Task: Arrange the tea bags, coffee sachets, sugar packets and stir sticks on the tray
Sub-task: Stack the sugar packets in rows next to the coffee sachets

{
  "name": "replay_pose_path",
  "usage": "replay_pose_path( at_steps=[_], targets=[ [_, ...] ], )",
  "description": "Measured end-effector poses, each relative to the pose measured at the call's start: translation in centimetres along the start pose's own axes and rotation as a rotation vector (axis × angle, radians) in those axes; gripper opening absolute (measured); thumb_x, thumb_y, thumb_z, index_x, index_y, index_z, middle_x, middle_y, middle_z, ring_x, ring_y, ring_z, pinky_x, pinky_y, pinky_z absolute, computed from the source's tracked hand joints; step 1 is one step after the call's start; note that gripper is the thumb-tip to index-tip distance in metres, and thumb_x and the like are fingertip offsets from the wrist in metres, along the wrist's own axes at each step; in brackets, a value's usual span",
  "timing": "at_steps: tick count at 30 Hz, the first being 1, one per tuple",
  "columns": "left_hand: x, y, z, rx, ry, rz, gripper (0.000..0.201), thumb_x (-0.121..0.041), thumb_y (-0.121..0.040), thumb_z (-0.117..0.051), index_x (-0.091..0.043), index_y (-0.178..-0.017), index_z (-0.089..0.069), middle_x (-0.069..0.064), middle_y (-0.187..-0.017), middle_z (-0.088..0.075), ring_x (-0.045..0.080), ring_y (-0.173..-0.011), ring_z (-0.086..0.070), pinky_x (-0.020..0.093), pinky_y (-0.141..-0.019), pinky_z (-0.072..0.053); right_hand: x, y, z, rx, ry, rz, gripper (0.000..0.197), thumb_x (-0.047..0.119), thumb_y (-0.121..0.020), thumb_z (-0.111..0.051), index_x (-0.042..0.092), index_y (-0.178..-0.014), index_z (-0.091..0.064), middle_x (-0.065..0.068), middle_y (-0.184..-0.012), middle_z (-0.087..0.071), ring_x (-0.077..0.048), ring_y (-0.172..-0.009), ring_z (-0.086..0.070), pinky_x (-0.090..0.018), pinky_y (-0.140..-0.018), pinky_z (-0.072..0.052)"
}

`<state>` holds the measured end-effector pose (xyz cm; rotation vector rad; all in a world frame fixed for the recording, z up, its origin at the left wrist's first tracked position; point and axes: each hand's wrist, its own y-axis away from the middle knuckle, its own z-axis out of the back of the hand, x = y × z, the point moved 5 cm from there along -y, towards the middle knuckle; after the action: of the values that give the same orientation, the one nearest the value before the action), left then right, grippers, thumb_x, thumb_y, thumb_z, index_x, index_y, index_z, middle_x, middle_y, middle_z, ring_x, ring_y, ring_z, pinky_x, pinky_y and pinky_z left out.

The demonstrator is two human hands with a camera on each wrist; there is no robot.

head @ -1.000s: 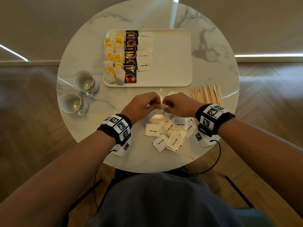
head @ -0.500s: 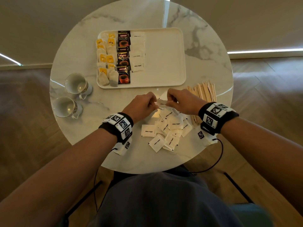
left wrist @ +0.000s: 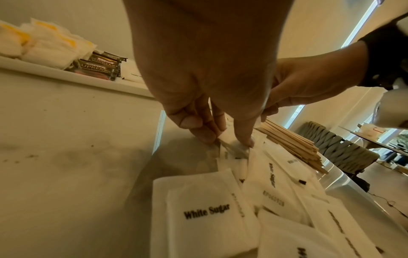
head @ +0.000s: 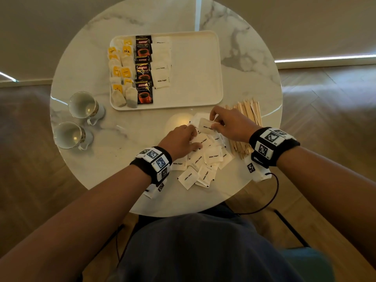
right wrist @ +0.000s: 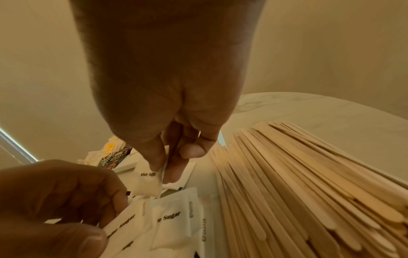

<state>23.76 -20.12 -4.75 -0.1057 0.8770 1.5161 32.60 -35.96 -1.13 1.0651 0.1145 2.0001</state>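
The cream tray (head: pixel 195 64) at the table's far side holds tea bags (head: pixel 121 72) on its left, coffee sachets (head: pixel 144 70) beside them, then a column of sugar packets (head: pixel 161 62). Loose sugar packets (head: pixel 203 163) lie heaped near the table's front edge. My right hand (head: pixel 214 122) pinches one sugar packet (right wrist: pixel 149 181) by its edge, just above the heap's far end. My left hand (head: pixel 194 139) rests on the heap, thumb and fingers (left wrist: pixel 203 134) pinching another packet (right wrist: pixel 123 223). Wooden stir sticks (head: pixel 246 123) lie in a pile under my right wrist.
Two empty cups (head: pixel 83 104) (head: pixel 69 135) stand at the table's left edge. The tray's right half (head: pixel 199 82) is bare. The round marble table (head: pixel 122 159) ends close behind the sugar heap, with wooden floor beyond.
My hands, which met over one packet, have drawn apart. The right hand now holds a packet slightly further right; the left hand has dropped onto the heap.
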Motion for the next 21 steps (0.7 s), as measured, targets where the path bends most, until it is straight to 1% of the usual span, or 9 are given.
replay_pose_path(
  at_steps=[2, 5, 6, 8, 12, 15, 17, 19, 21],
  targets=[
    [-0.1, 0.0, 0.2, 0.012, 0.032, 0.013, 0.035, -0.043, -0.084, -0.074, -0.023, -0.104, -0.055, -0.006, -0.093, -0.057, 0.012, -0.082, -0.055, 0.027, -0.071, -0.045, 0.0, 0.0, 0.1, -0.005, 0.005, 0.003, 0.016, 0.022, -0.098, -0.059, 0.018, -0.113, -0.053, -0.004, -0.102, -0.072, -0.016, -0.083, -0.066, -0.023, -0.072, -0.048],
    [-0.3, 0.0, 0.5, 0.01, 0.026, -0.013, 0.025, -0.033, -0.089, -0.071, -0.017, -0.105, -0.06, -0.005, -0.09, -0.06, 0.014, -0.083, -0.058, 0.025, -0.071, -0.043, 0.1, -0.1, 0.3, -0.042, 0.013, 0.023, 0.015, 0.022, -0.098, -0.059, 0.017, -0.111, -0.054, -0.004, -0.1, -0.073, -0.019, -0.084, -0.067, -0.03, -0.077, -0.053],
    [-0.4, 0.0, 0.6, 0.005, 0.018, -0.03, 0.021, -0.029, -0.09, -0.069, -0.015, -0.104, -0.062, -0.004, -0.091, -0.06, 0.016, -0.085, -0.058, 0.024, -0.071, -0.042, 0.1, -0.2, 0.5, -0.066, 0.009, 0.036, 0.014, 0.021, -0.098, -0.059, 0.017, -0.11, -0.054, -0.004, -0.097, -0.073, -0.019, -0.083, -0.066, -0.031, -0.077, -0.054],
    [-0.3, 0.1, 0.8, 0.005, 0.013, -0.059, 0.013, -0.024, -0.093, -0.066, -0.013, -0.1, -0.065, -0.002, -0.093, -0.058, 0.018, -0.086, -0.059, 0.024, -0.072, -0.042, 0.2, -0.3, 0.9, -0.113, 0.002, 0.057, 0.011, 0.019, -0.098, -0.057, 0.016, -0.108, -0.054, -0.004, -0.094, -0.072, -0.018, -0.081, -0.066, -0.028, -0.073, -0.054],
    [-0.3, 0.5, 1.2, -0.003, -0.002, -0.13, 0.012, -0.026, -0.097, -0.059, -0.015, -0.101, -0.061, 0.0, -0.099, -0.053, 0.017, -0.081, -0.055, 0.029, -0.075, -0.047, 0.3, -0.6, 1.2, -0.124, 0.016, 0.06, 0.01, 0.021, -0.098, -0.056, 0.017, -0.108, -0.055, -0.005, -0.096, -0.071, -0.019, -0.083, -0.065, -0.032, -0.076, -0.055],
    [-0.8, 0.5, 2.2, -0.035, 0.014, -0.163, 0.013, -0.025, -0.101, -0.053, -0.012, -0.102, -0.056, 0.001, -0.095, -0.058, 0.018, -0.08, -0.054, 0.03, -0.071, -0.044, 0.5, -0.8, 0.8, -0.073, 0.039, 0.086, 0.012, 0.025, -0.098, -0.058, 0.021, -0.109, -0.061, 0.0, -0.092, -0.07, -0.014, -0.083, -0.065, -0.032, -0.08, -0.055],
    [-0.8, 0.5, 2.9, -0.087, 0.018, -0.203, 0.014, -0.026, -0.1, -0.055, -0.012, -0.102, -0.058, -0.002, -0.097, -0.056, 0.017, -0.081, -0.053, 0.026, -0.071, -0.039, 0.8, -1.0, 0.3, -0.044, 0.039, 0.11, 0.011, 0.027, -0.097, -0.059, 0.022, -0.106, -0.063, 0.003, -0.089, -0.07, -0.013, -0.083, -0.066, -0.033, -0.08, -0.056],
    [-0.5, 0.6, 3.6, -0.163, 0.003, -0.243, 0.014, -0.027, -0.097, -0.06, -0.014, -0.103, -0.061, 0.001, -0.107, -0.053, 0.015, -0.085, -0.054, 0.025, -0.074, -0.043, 1.3, -1.1, 0.1, -0.033, 0.05, 0.128, 0.012, 0.028, -0.097, -0.06, 0.021, -0.106, -0.064, 0.003, -0.09, -0.07, -0.012, -0.083, -0.066, -0.033, -0.081, -0.056],
    [-0.3, 0.7, 4.3, -0.213, -0.004, -0.276, 0.014, -0.026, -0.094, -0.065, -0.015, -0.102, -0.064, 0.004, -0.116, -0.052, 0.013, -0.092, -0.054, 0.023, -0.08, -0.044, 2.0, -1.3, 0.1, -0.03, 0.062, 0.15, 0.012, 0.027, -0.098, -0.06, 0.019, -0.106, -0.065, 0.001, -0.093, -0.07, -0.012, -0.085, -0.066, -0.029, -0.081, -0.055]
  ],
)
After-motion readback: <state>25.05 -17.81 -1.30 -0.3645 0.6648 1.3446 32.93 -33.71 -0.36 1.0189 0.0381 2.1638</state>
